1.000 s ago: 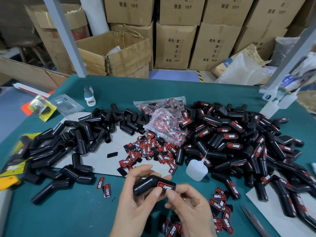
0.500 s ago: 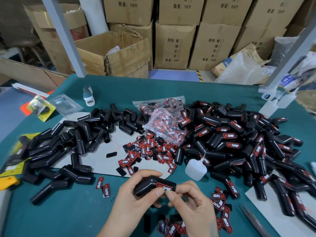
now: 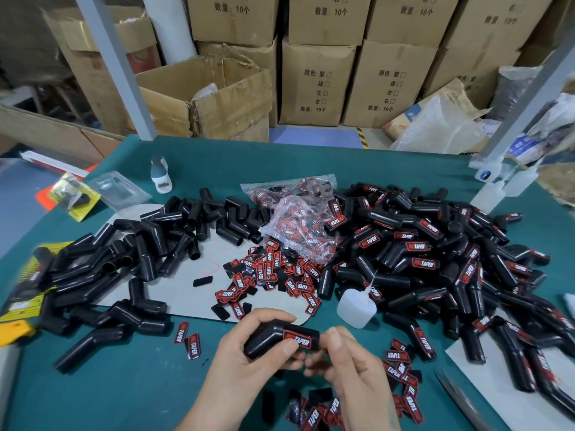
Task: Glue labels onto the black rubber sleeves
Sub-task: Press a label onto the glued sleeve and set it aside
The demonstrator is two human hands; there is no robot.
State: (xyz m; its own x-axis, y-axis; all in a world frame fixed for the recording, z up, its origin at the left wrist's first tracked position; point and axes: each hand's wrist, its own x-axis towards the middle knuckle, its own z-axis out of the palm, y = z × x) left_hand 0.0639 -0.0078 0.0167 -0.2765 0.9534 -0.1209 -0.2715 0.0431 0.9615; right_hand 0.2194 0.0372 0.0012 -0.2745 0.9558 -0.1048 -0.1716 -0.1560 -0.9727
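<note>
Hiding sleeve (image 3: 273, 339) underside, left hand (image 3: 249, 365).

Both hands are bare, the left hand (image 3: 249, 362) and the right hand (image 3: 351, 371) gloveless and ringless, with short trimmed nails and uncovered wrists showing no sleeves.

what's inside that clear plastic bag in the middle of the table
The clear plastic bag holds red-and-black labels, packed loosely. Crinkled film blurs their print, and whatever lies at the bottom under them is hidden. A labelled sleeve overlaps its right edge.
</note>
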